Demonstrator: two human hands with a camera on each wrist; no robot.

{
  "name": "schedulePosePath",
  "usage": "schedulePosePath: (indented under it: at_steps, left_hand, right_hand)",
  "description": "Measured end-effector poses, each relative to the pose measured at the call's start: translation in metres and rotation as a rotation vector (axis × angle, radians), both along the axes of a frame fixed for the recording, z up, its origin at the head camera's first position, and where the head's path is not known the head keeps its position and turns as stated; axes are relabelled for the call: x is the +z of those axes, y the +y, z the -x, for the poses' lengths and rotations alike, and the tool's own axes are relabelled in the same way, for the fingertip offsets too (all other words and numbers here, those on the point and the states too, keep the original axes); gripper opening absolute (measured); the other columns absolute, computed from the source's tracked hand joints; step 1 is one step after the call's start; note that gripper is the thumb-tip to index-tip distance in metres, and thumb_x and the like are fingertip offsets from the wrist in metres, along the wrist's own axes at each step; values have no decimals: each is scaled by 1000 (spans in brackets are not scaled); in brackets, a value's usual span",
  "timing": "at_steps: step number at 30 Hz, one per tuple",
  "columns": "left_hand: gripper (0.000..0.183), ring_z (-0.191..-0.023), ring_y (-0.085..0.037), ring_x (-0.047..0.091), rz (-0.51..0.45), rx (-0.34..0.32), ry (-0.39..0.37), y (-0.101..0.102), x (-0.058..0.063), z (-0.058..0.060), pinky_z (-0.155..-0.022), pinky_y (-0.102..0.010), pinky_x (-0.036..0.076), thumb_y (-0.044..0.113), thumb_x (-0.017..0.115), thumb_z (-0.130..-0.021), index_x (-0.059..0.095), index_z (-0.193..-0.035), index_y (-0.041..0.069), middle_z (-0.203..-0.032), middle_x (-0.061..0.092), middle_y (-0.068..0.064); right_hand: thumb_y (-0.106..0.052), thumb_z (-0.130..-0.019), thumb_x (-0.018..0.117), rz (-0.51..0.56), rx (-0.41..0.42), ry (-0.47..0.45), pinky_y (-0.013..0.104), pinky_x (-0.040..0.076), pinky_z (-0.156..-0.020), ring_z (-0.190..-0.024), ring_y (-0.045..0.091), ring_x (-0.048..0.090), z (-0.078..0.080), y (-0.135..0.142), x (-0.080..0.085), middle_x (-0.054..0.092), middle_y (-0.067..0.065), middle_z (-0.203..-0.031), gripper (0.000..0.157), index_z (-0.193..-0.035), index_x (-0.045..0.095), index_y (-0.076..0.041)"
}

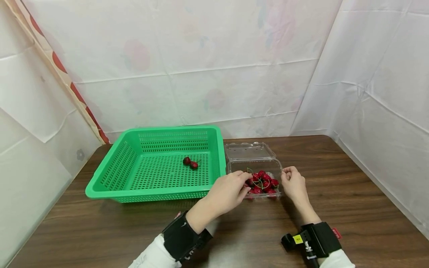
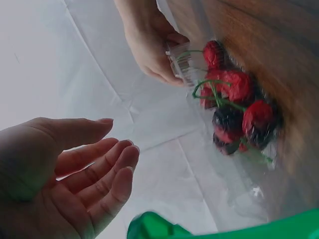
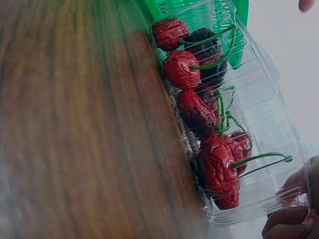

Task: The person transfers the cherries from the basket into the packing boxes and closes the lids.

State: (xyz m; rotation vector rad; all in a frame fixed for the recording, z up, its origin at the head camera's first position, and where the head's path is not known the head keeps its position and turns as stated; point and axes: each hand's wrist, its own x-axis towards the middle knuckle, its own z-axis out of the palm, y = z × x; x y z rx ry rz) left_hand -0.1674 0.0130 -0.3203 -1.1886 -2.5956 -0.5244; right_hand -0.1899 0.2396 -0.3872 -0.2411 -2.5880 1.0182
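A clear plastic clamshell box (image 1: 280,169) stands on the table with its lid folded back, and several red cherries (image 1: 264,180) with green stems fill its near part. My right hand (image 1: 294,184) pinches the box's right rim between thumb and fingers. Over the box's left side is my left hand (image 1: 229,190); in the left wrist view its fingers (image 2: 102,174) are relaxed and apart from the thumb, with nothing between them. Some cherries look dark, nearly black, in the right wrist view. Two dark red cherries (image 1: 190,163) lie in the green basket (image 1: 117,194).
The green basket stands on the left, its right side close to the clamshell box. Beneath both is a dark wooden table (image 1: 338,201). White sheeting (image 1: 201,74) hangs behind the table and along both sides. Each wrist wears a black strapped camera (image 1: 182,236).
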Motion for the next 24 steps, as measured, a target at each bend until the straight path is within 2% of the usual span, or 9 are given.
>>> schedulePosePath:
  at_steps: [3,9,14,19,24]
  left_hand:
    - [20,-66,-7,53,-13,6,-54,-4,6,1,-54,-17,41,16,60,-85,63,-102,7,-85,62,-1]
    - [13,-54,-3,47,-31,22,-179,-11,18,7,-49,-16,38,15,60,-85,64,-94,6,-66,56,5]
    - [10,-54,-4,50,-51,25,-267,-19,28,13,-51,-18,41,12,60,-84,63,-90,4,-68,59,2]
    - [5,-54,-6,50,-65,27,-293,-27,38,21,-53,-21,42,10,60,-84,62,-84,5,-66,57,2]
    - [6,-47,-8,45,-41,41,-296,-31,45,28,-48,-20,37,9,59,-85,62,-81,6,-57,52,3]
  right_hand:
    - [-6,-86,43,0,3,0,28,34,-49,-51,16,41,-1,0,0,44,3,-60,17,-94,53,5]
    - [-6,-87,43,3,5,-8,28,33,-49,-51,15,40,-1,0,0,44,3,-60,17,-94,53,5]
    - [-6,-86,43,-3,0,5,28,33,-49,-51,15,40,0,0,-1,44,2,-60,16,-93,53,4]
    - [-7,-86,43,-5,0,10,28,33,-49,-50,15,40,1,1,-2,43,2,-59,17,-93,53,5]
    - [-7,-86,44,-4,-7,15,27,34,-49,-50,14,40,2,0,-3,43,1,-59,16,-93,54,4]
